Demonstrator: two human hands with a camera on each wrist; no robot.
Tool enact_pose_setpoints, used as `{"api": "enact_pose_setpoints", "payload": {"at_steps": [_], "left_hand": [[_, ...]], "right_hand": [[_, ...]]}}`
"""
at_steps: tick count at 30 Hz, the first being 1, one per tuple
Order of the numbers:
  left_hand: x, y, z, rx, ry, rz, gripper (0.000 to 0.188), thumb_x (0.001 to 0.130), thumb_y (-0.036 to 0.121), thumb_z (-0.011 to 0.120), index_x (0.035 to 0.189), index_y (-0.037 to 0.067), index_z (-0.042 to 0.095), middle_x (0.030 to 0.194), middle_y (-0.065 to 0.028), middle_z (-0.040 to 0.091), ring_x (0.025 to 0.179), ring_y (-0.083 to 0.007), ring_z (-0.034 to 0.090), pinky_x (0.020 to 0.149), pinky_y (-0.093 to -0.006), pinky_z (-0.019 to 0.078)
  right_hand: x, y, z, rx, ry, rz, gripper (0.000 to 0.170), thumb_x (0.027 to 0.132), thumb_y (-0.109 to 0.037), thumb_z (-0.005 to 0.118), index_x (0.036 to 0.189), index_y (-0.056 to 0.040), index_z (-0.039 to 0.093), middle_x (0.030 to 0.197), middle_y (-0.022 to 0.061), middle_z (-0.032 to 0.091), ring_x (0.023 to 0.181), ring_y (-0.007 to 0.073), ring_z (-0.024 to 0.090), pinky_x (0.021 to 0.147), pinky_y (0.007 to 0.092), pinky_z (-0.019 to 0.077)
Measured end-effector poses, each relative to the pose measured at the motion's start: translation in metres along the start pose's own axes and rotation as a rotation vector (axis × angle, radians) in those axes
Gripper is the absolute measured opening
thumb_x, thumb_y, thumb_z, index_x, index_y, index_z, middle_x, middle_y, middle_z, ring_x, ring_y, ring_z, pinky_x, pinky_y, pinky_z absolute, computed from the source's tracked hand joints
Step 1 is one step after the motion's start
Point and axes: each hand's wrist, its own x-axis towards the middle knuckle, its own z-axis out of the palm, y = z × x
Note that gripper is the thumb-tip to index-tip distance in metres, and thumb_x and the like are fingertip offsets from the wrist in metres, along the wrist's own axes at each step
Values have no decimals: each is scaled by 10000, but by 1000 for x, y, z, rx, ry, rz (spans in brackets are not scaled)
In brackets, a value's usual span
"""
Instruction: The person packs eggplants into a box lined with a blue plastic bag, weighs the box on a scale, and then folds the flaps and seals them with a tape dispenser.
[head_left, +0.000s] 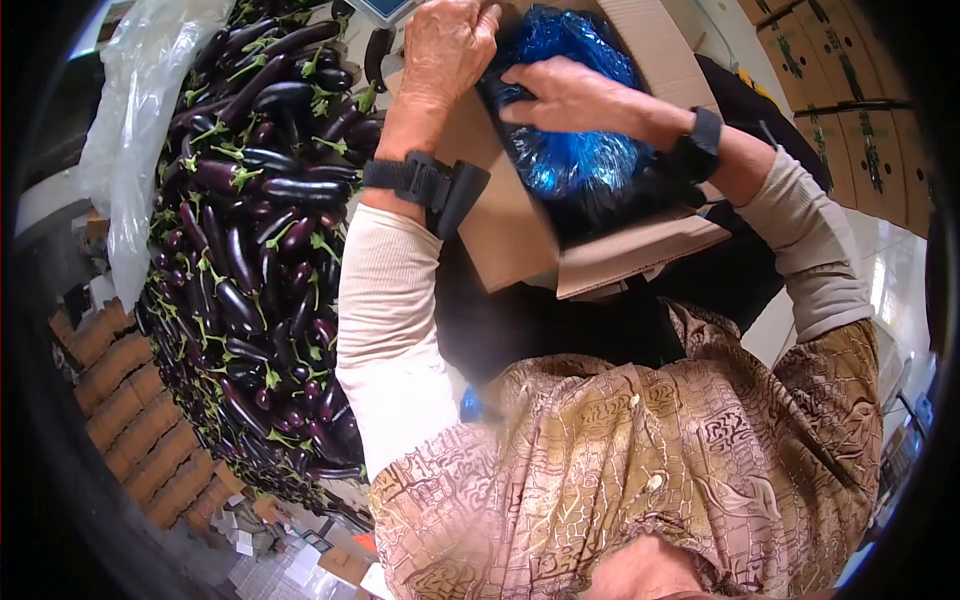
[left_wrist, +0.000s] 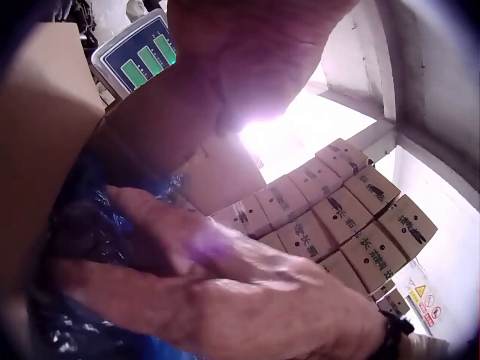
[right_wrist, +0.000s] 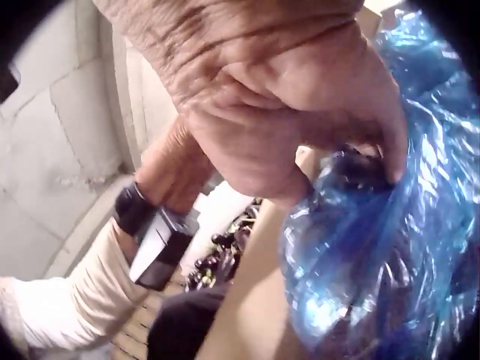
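Blue bag (head_left: pixel 590 165) sits inside an open box (head_left: pixel 505 225), filling most of the part that shows, its film bunched and shiny. Judging by how things lie, the box is set up and lined, and it looks at least partly loaded: dark shapes show through the film in the right wrist view. How full the bag is, I cannot tell.

The right hand (head_left: pixel 580 97) lies on top of the bag inside the box. Its fingers are spread well apart, with tips touching the film, and they do not visibly close on anything. The left hand (head_left: pixel 450 50) is at the far end of the box's left side, beside the bag. Its fingertips are cut off or hidden in the views, so I cannot tell how far its grip is open or whether it has hold of cardboard or film.

What is left seems to be the closing up. The near flap (head_left: pixel 640 250) is folded outward, the left side slants out, and the bag's top is loose rather than flat or tied. Folding the film over and shutting the flaps are not yet done.

A large heap of eggplants (head_left: pixel 240 280) lies outside the box, to the left, so plenty remains unpacked. A scale (left_wrist: pixel 124 49) with green display windows stands just beyond the box; its digits are unreadable. More cartons (left_wrist: pixel 337 225) are stacked beyond, looking closed.
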Motion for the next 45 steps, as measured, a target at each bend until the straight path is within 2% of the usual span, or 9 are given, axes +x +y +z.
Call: {"api": "enact_pose_setpoints", "payload": {"at_steps": [14, 21, 27, 30, 32, 38, 40, 41, 45], "left_hand": [[-5, -2, 11, 51, 136, 52, 406, 810, 54, 631, 1209, -24, 636, 1081, -221, 672, 1028, -379, 635, 937, -432, 493], [-8, 8, 9, 90, 153, 49, 435, 794, 59, 638, 1222, -12, 629, 1087, -203, 667, 1052, -369, 625, 951, -441, 478], [-11, 14, 0, 75, 42, -42, 640, 820, 191, 704, 1406, 42, 493, 1365, -234, 515, 1300, -418, 449, 1062, -520, 384], [-32, 27, -12, 341, 373, 153, 371, 887, 104, 654, 1256, 61, 642, 1197, -182, 653, 1038, -330, 661, 882, -390, 536], [-55, 28, -16, -171, 302, -285, 389, 906, 76, 643, 1293, 55, 609, 1211, -147, 623, 1041, -275, 649, 887, -370, 534], [-92, 65, 10, -545, 138, -556, 402, 892, 79, 666, 1276, -1, 579, 1117, -197, 636, 1002, -302, 659, 832, -375, 543], [-96, 70, 17, -445, 57, -550, 425, 912, 128, 670, 1301, -12, 571, 1211, -165, 644, 1117, -249, 643, 953, -361, 507], [-94, 72, 17, -396, 54, -558, 416, 882, 111, 673, 1272, -8, 592, 1189, -173, 651, 1118, -284, 640, 956, -376, 500], [-100, 54, 19, -97, 97, -349, 373, 851, 86, 668, 1212, -1, 631, 1182, -182, 648, 1106, -330, 628, 960, -391, 484]], "right_hand": [[-16, -5, 23, 23, -36, 65, 719, 812, -355, 679, 1399, -12, 444, 987, 256, 694, 991, 420, 671, 854, 493, 520], [-22, -12, 2, 171, -252, 131, 565, 846, -343, 657, 1332, -79, 544, 907, 246, 700, 912, 385, 692, 819, 459, 527], [-18, -10, 15, 234, -137, 53, 441, 848, -276, 685, 1216, -89, 530, 680, 175, 615, 714, 314, 664, 688, 447, 499], [-25, -3, 1, 366, -210, -24, 503, 814, -263, 678, 1237, -59, 497, 759, 217, 644, 773, 355, 668, 749, 433, 524], [-37, 7, 0, 361, -146, -3, 576, 825, -262, 705, 1310, -86, 447, 796, 208, 650, 884, 354, 677, 802, 445, 533], [-40, 15, -10, 514, -113, 10, 835, 853, -234, 757, 1525, -117, 276, 1129, 253, 617, 1087, 380, 651, 922, 459, 532], [-33, 37, -6, 111, -79, -90, 775, 785, -158, 789, 1455, -68, 410, 1130, 265, 621, 1069, 396, 646, 876, 444, 558], [-34, 39, -4, -158, 141, -300, 496, 779, -59, 751, 1252, -31, 603, 998, 223, 670, 947, 377, 682, 803, 420, 578], [-49, 43, -22, -366, -135, -28, 77, 755, 3, 661, 828, -20, 655, 741, 186, 654, 756, 389, 658, 620, 451, 517]]}}
